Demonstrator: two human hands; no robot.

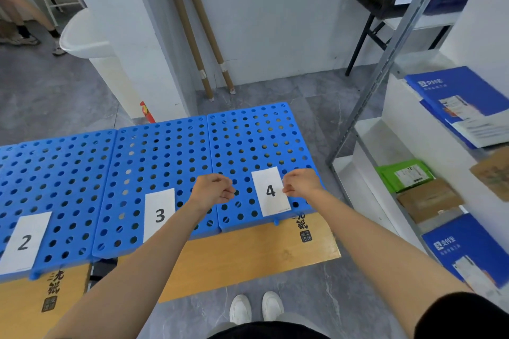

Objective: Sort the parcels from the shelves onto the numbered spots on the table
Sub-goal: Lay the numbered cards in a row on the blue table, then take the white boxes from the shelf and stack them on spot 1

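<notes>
Both hands are out over the near right end of the table, and neither holds anything. Your left hand (213, 190) is curled into a loose fist just left of the sheet marked 4 (270, 191); your right hand (300, 184) is curled the same way, knuckles at that sheet's right edge. Empty fists, nothing pinched.

Now the risk. That sheet looks like loose paper lying on the blue perforated table (165, 157), and your right knuckles are right at its edge. Brush it as you pull away and it may slide or lift, and then spot 4 is no longer where it should be. The sheets marked 3 (159, 213) and 2 (24, 241) sit further left along the near edge; your left forearm crosses the corner of 3, so a sweep back could drag that one too.

The parcels are all on the shelves (391, 129) to your right, none on the table yet. You've got a green parcel (405, 175) low down, a brown box (429, 199) just nearer than it, blue envelopes (454, 101) on the shelf above, and another blue envelope (465, 250) closest to you. Their labels are too blurred to read from here, so misjudging a number is a real chance: check each one up close.

Watch the slanted metal upright (385, 68) standing between the table and the shelves; your right arm has to reach past it. The blue envelopes overhang their shelf edge and could slip if nudged.
</notes>
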